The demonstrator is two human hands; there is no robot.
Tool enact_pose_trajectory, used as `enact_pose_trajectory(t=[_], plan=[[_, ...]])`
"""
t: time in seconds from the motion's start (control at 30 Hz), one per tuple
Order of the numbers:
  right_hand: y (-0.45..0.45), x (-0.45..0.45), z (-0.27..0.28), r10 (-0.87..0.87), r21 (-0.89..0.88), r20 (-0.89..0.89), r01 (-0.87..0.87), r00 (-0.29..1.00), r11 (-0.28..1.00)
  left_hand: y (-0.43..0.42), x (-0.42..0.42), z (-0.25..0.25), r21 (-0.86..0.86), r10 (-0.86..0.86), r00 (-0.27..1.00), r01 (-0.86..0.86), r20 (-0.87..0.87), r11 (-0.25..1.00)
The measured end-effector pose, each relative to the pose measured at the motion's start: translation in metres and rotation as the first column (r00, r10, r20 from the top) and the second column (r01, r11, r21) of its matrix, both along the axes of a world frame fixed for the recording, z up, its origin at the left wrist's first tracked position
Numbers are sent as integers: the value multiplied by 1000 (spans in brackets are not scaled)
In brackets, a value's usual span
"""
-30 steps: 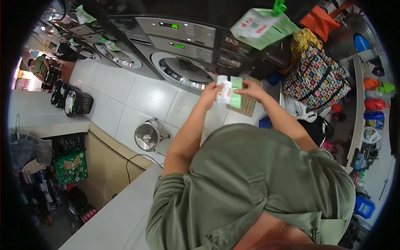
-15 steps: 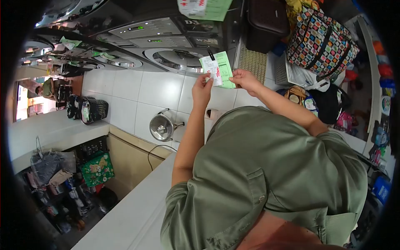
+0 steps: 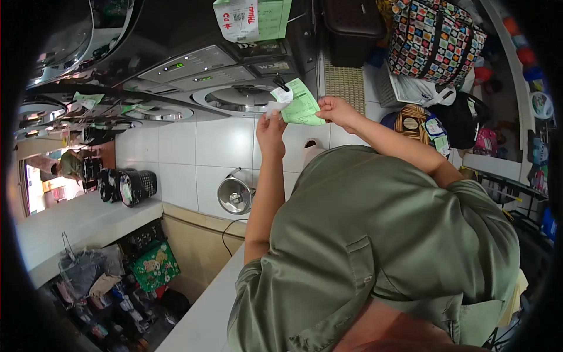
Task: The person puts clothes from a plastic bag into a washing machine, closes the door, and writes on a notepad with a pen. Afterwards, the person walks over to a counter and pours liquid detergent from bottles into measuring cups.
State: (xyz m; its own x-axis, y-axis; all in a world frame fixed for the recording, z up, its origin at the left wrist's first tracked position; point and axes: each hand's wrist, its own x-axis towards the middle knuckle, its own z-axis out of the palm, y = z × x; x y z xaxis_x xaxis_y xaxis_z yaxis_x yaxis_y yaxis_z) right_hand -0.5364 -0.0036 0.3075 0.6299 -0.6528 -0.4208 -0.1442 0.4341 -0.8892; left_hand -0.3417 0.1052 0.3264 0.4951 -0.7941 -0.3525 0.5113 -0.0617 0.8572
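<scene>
My right hand point(image 3: 337, 112) pinches the right corner of a green paper slip point(image 3: 299, 104) covered in print. At the slip's left edge, my left hand point(image 3: 271, 134) has its fingers closed on a white receipt point(image 3: 280, 101), which curls away from the green sheet. A black clip point(image 3: 281, 83) sits at the top of both papers. Behind them is the round door of a front-loading machine point(image 3: 234, 97). The writing on the green slip is too small to read.
Another green slip point(image 3: 274, 19) with a white receipt hangs on the upper machine. A round metal-rimmed object point(image 3: 235, 193) stands on the tiled floor point(image 3: 220, 144). To the right are a dark lidded basket point(image 3: 353, 26) and a patterned bag point(image 3: 437, 44). Black baskets point(image 3: 139, 186) stand at left.
My left hand has pulled the white receipt leftward, so it now curls and more of the green slip shows. My right hand keeps its pinch. The camera view has shifted slightly.
</scene>
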Motion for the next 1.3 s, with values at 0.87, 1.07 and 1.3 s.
enact_pose_trajectory(t=[0.87, 1.07, 1.3], plan=[[19, 22, -3, -49, 143, -51, 56, 998, 988, 16, 54, -10, 172, -362, 931, 349, 50, 921], [35, -62, -19, 113, -380, -699, -501, 706, 778, 54, 77, -104, 466, -593, 754, 433, 282, 771], [116, -305, -67, -54, -160, -905, -220, 422, 962, 44, 8, -146, 710, -860, 481, 547, 168, 444]])
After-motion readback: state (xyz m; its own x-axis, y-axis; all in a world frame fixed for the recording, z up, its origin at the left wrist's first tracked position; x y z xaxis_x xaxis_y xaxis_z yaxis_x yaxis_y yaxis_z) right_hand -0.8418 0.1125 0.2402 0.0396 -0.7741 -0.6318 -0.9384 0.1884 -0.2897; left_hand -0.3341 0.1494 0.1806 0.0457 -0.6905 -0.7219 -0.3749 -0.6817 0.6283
